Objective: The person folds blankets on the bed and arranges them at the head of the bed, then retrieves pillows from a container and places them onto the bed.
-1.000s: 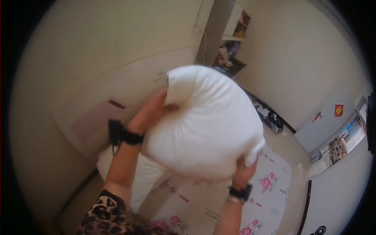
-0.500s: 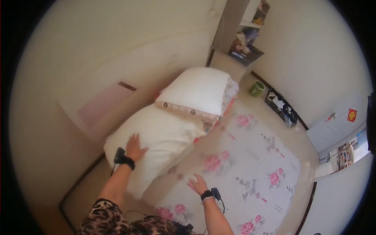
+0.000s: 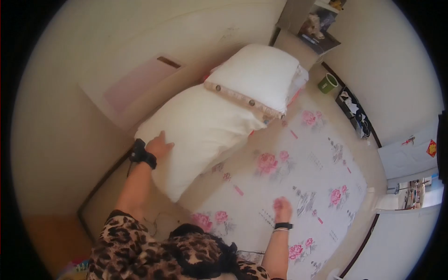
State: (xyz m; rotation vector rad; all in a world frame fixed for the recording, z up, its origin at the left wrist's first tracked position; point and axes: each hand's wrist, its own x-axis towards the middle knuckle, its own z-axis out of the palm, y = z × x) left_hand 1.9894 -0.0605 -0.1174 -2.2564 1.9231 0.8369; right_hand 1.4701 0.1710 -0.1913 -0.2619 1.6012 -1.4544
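My left hand lies on the near left edge of a large, puffy white pillow, some of its fingers spread apart. At the pillow's far end rests a second white pillow with a patterned trim, on top of folded bedding. Over the floral bedsheet, away from both pillows, is my right hand. Its fingers look curled but are blurred by motion, and nothing can be made out in them. Both wrists wear black straps.
A headboard with a pink panel stands along the wall at left. Beyond the bed are a shelf unit, a green bin and a dark low box of items. A white door is at right.
My right hand has swung to the right over the bedsheet, its fingers drawing in. My left hand stays on the large pillow, nearer its edge. The view has shifted, so the bedding appears higher.
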